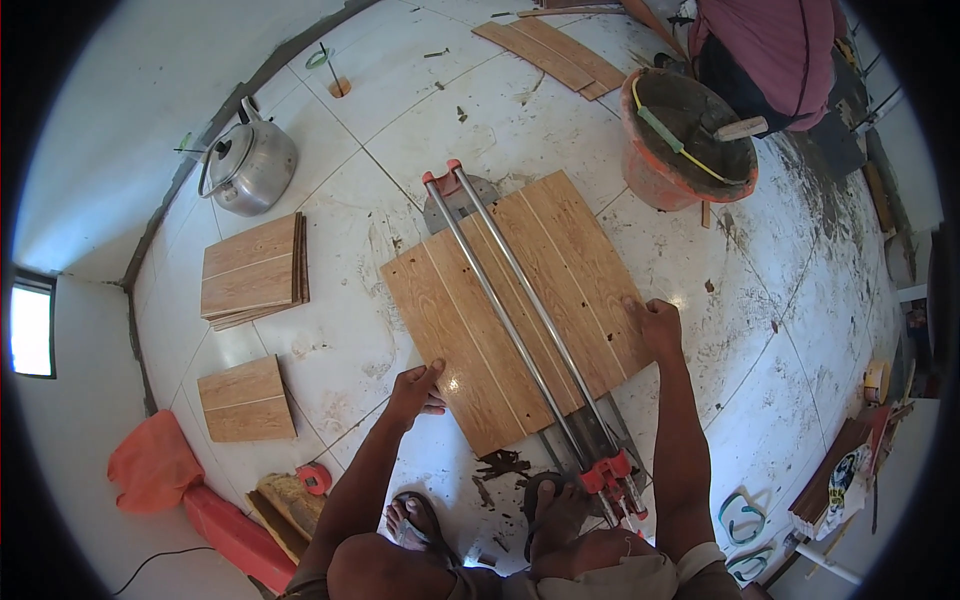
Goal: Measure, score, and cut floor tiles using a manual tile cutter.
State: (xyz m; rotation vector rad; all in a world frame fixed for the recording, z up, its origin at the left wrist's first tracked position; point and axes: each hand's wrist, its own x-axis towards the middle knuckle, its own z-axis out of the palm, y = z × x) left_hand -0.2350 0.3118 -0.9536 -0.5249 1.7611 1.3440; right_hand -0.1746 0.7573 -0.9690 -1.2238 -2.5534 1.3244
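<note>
A large wood-patterned tile (590,275) lies slanted on a manual tile cutter, beneath its two steel rails (523,318). The cutter's red handle part (606,472) sits at the near end, close to my right foot, and a red end piece (442,177) is at the far end. My left hand (416,392) grips the tile's near left edge, thumb on top and fingers curled at the side. On the opposite edge, my right hand (656,328) is closed with its thumb over the tile; its other fingers are partly hidden.
Left stand a stack of tiles (250,268), a smaller piece (247,400) and a metal kettle (254,165). A cement-smeared bucket (665,180) holding a trowel stands far right, beside another person (765,60). A tape measure (314,478) lies near my left arm; flip-flops (742,517) lie right.
</note>
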